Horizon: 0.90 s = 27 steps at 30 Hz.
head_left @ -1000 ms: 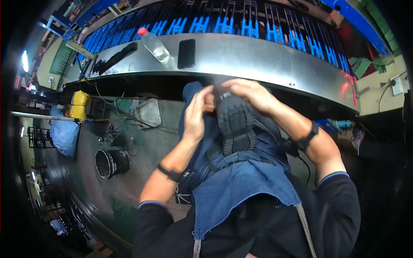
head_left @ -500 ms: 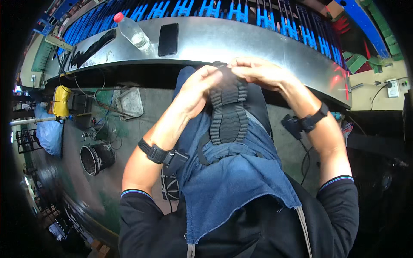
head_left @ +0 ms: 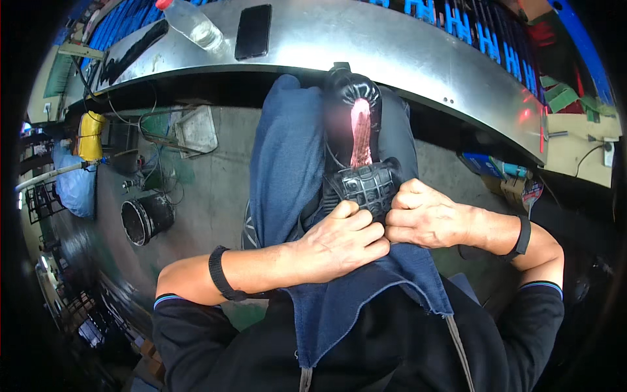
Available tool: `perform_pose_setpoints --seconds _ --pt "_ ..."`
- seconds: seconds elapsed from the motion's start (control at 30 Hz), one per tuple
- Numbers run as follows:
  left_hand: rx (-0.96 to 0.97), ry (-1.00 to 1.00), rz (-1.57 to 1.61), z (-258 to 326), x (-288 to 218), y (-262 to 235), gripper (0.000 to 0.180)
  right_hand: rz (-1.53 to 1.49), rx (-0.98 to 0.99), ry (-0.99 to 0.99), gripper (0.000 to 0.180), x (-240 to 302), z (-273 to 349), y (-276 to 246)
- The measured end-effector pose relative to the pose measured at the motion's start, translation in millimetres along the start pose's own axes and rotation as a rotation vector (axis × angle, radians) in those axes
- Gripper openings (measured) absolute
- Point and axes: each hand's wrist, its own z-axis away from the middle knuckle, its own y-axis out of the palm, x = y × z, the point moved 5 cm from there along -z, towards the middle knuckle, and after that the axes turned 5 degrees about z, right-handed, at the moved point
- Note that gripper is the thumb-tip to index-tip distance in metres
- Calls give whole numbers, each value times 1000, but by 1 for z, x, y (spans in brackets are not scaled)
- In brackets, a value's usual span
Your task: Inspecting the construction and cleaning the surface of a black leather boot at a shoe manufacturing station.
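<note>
Treat the steel ledge (head_left: 392,52) as the far limit, with elbows and work all on the near side of its near edge. Brace against the blue apron (head_left: 326,304), draped over the lap, and leave enough slack to avoid snagging it. Steady the black shoe (head_left: 339,121) lengthwise between the thighs, far end by the middle of the ledge's near edge; unclear whether touching. Squeeze with the knees against any roll. Best reading of the step in hand: bending the treaded sole (head_left: 372,188) back from the shoe, toward the body. Fold evenly, without twisting.

Left hand (head_left: 345,238): fingers curled tight, apparently pinching the sole's near end. Right hand (head_left: 424,219): also curled closed, apparently pinching the sole's right edge, knuckles just beside the left ones. Fingertips hidden on both, so exact pinch uncertain. Pull with equal force on each, wrists low. Mind the clear bottle (head_left: 194,25) and, to its right, the black phone (head_left: 253,31), both near the ledge's near edge, left of the shoe. Watch the narrow pink strip (head_left: 361,134) along the shoe, and avoid rubbing or smearing it.
</note>
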Motion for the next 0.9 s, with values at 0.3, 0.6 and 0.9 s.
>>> perform_pose_setpoints --seconds 0.3,0.6,0.9 --pt "-167 12 -28 -4 35 -16 10 -3 -53 -92 13 -36 -6 -12" --pt "-304 -71 307 -15 102 -69 24 -350 -225 17 28 -103 -35 -51" --pt "-332 -397 738 -40 172 -95 55 -598 -406 530 57 -158 -41 -61"
